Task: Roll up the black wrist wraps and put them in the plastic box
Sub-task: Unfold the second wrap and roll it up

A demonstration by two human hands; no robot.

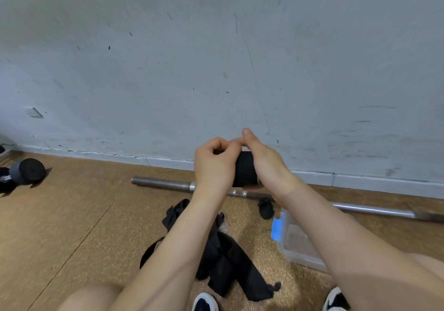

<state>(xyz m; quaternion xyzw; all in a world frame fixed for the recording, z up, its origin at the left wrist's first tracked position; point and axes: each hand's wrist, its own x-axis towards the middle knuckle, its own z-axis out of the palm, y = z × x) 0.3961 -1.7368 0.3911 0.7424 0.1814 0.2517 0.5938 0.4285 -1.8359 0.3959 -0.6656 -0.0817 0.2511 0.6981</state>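
progress: one black wrist wrap (245, 169) is rolled into a tight cylinder and held in the air in front of the wall, above the barbell (163, 184). judged as near the end of rolling this one, since no loose tail shows hanging from it.

left hand (213, 164): fingers curled, pinching the top left end of the roll. right hand (264, 164): clasps the right side of the roll, thumb pointing up; its fingers go behind the roll and are hidden.

not yet done: a heap of unrolled wraps (225, 260) lies on the near floor between the forearms. a small black bundle (266, 208) sits on the floor just left of the far end of the plastic box (295, 241); cannot tell whether it is a rolled wrap.

box: clear, blue latch (277, 228), on the floor to the right, partly covered by the right forearm. no black shows in the visible part; the rest is hidden.

wrap look: matte black fabric, compact roll, even sides.
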